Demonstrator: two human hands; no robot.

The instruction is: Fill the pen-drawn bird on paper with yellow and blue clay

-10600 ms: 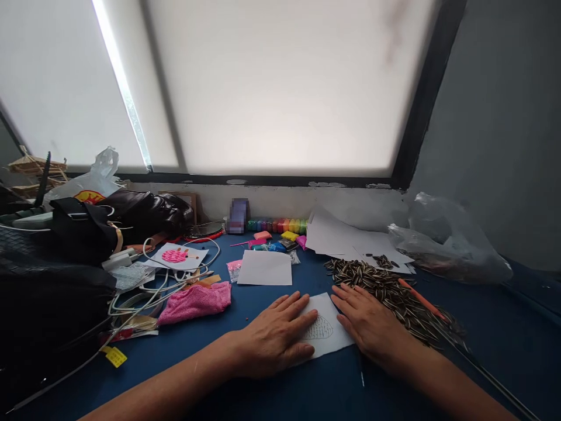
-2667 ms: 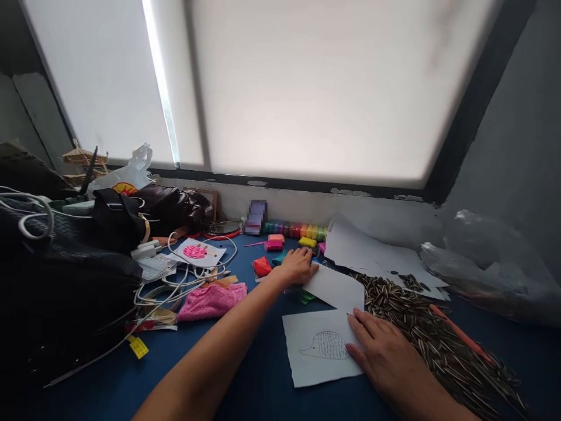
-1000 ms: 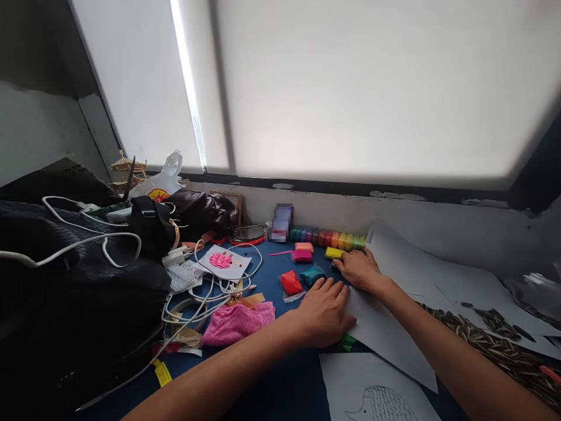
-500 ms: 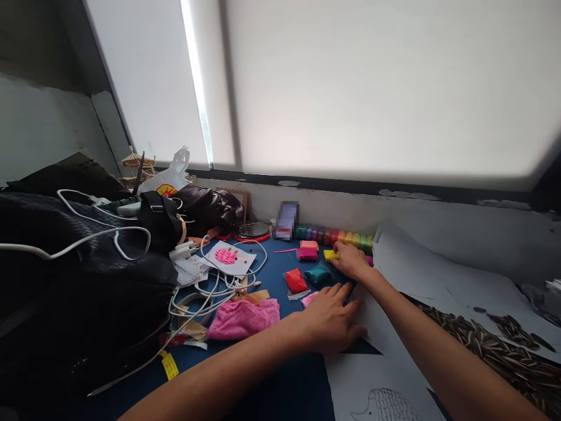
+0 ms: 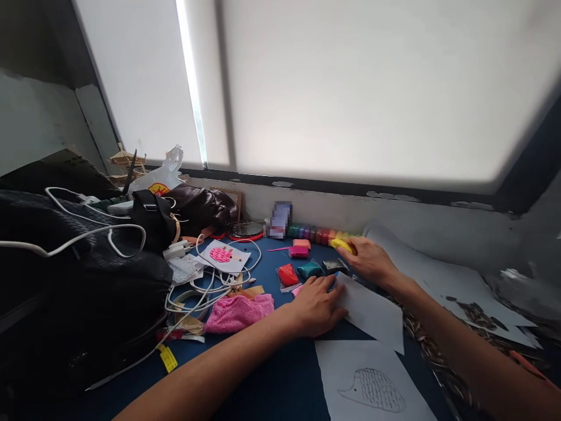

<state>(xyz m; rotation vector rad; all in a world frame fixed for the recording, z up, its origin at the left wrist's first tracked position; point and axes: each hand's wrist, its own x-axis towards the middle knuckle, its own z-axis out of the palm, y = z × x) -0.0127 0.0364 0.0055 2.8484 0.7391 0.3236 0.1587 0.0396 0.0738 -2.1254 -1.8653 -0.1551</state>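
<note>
Between the fingertips of my right hand (image 5: pixel 371 258) is a yellow packet of modelling clay (image 5: pixel 342 244), lifted above the blue table. My left hand (image 5: pixel 316 309) lies palm down, fingers stretched out, at the left edge of a blank white sheet (image 5: pixel 372 313). A pink piece (image 5: pixel 297 290) peeks out by its fingertips. Just beyond are a red clay packet (image 5: pixel 288 275), a teal one (image 5: pixel 310 269) and a black one (image 5: pixel 335 266). Nearer to me, a paper with a pencil hedgehog drawing (image 5: pixel 372 389) lies flat.
A row of coloured clay tubs (image 5: pixel 313 235) runs along the wall beside a propped phone (image 5: pixel 280 219). Sunflower seeds (image 5: pixel 475 314) lie at right. A pink cloth (image 5: pixel 239 314), tangled white cables (image 5: pixel 214 286), a pink hedgehog card (image 5: pixel 225 256) and a black bag (image 5: pixel 87 292) fill the left.
My right hand has picked up the yellow packet and raised it to the right, uncovering the black packet. The blank sheet has shifted, and the view has turned slightly right.
</note>
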